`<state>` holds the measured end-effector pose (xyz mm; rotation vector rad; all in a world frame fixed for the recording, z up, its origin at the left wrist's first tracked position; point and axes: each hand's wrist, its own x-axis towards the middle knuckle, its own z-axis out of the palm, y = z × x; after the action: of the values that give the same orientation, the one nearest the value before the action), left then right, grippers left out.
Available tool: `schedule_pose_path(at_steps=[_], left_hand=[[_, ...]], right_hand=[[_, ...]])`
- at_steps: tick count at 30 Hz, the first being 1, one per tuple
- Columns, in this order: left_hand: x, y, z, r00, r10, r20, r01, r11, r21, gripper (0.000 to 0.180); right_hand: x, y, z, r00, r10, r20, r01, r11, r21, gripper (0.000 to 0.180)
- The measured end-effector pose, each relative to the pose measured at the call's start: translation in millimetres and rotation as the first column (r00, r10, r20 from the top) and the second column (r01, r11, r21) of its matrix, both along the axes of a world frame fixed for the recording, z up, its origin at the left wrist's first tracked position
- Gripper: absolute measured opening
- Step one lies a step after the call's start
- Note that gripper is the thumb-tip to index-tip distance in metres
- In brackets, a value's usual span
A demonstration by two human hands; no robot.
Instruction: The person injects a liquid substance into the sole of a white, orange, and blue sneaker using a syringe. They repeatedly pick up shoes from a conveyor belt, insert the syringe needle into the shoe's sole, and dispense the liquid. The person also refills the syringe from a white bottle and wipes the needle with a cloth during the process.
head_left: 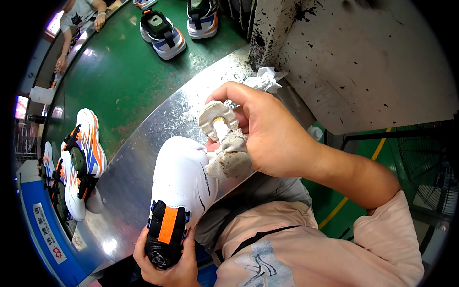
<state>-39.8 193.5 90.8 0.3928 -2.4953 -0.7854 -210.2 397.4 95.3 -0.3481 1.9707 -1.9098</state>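
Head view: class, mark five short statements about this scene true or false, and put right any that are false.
1. The left hand holds one end of a white shoe. True.
2. The right hand is open and holds nothing. False: it grips a greyish, lumpy tool.
3. Crumpled white material lies beyond the right hand. True.
4. The strip on the held shoe is blue. False: an orange strip is there.
5. Nobody else is in view. False: another person shows at upper left.
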Motion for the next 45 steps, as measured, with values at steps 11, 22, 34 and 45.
schedule_pose_path(at_steps=[11, 22, 34, 45], left_hand=[[-12.9, 21.3, 1.0, 1.0, -0.015, 0.002, 0.015, 0.981, -0.192, 0.058], [-11.9, 17.9, 1.3, 0.997, 0.018, 0.077, -0.009, 0.994, -0.111, 0.063], [-9.8, 15.2, -0.4, 1.0, 0.006, 0.022, -0.003, 0.991, -0.131, 0.056], [-6.4, 27.0, 1.1, 0.995, -0.059, 0.08, 0.079, 0.956, -0.283, 0.062]], right_hand=[[-8.0, 6.4, -4.9, 0.917, 0.047, -0.396, 0.113, 0.923, 0.369, 0.037], [1.9, 3.9, -38.4, 0.916, -0.113, -0.385, 0.172, 0.978, 0.121, 0.041], [5.8, 12.2, -36.8, 0.986, -0.085, -0.146, 0.082, 0.996, -0.029, 0.044], [0.7, 16.4, -28.4, 0.899, 0.003, -0.438, 0.158, 0.93, 0.331, 0.044]])
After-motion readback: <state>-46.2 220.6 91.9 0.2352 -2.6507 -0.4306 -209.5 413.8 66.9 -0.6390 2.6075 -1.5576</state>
